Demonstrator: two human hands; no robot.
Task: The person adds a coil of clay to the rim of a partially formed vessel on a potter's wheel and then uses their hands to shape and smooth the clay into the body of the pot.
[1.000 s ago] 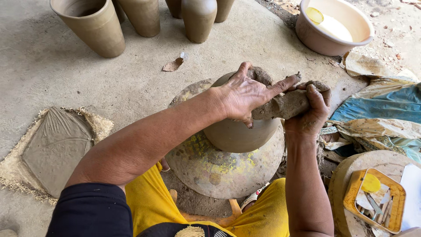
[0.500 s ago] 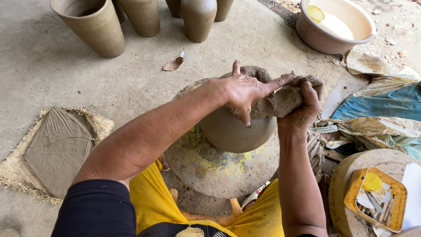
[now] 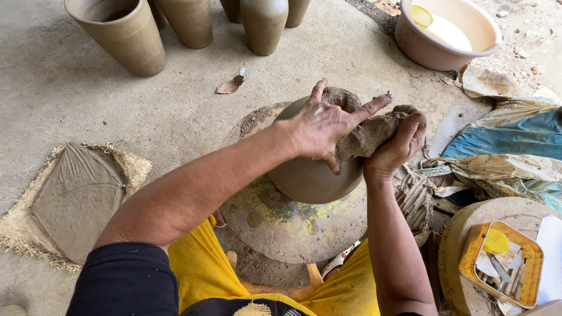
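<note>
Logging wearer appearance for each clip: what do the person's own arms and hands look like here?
Both hands are bare: no gloves, rings or wristbands show. The left hand and right hand carry smears of grey-brown clay. The forearms are uncovered; a dark navy short sleeve covers the left upper arm. Yellow clothing shows below.

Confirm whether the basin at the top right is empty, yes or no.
No: the pinkish basin holds pale, milky liquid with a small yellow dish resting at its edge.
</note>
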